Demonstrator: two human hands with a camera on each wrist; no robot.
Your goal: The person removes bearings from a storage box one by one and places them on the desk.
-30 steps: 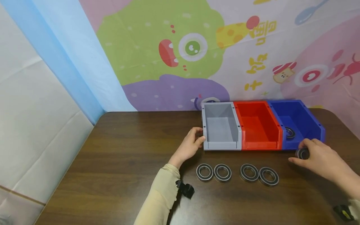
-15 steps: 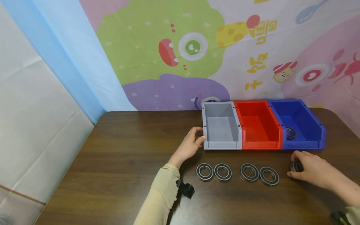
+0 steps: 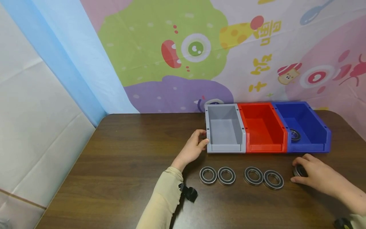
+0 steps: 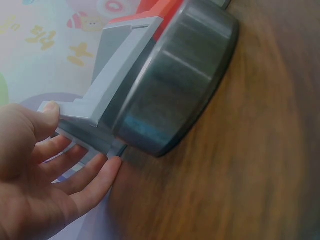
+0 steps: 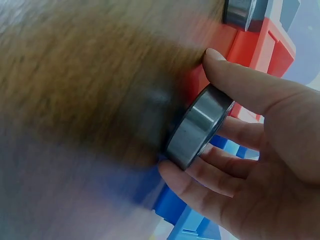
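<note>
My left hand holds the front left corner of the grey bin. In the left wrist view its thumb lies on the rim and the fingers touch the outer side wall. My right hand has its fingers curled round a ball bearing at the tabletop, in front of the blue bin. In the head view this bearing is partly covered by the fingers. Another bearing leans inside the blue bin against its left wall.
Between the grey and blue bins stands the red bin. On the brown table, two pairs of bearings lie flat in a row before the bins: a left pair and a right pair. A printed cloth hangs behind the table.
My right hand has come down with its bearing from the blue bin's front edge to the tabletop, slightly left and nearer me. The left hand and the bins have stayed put.
</note>
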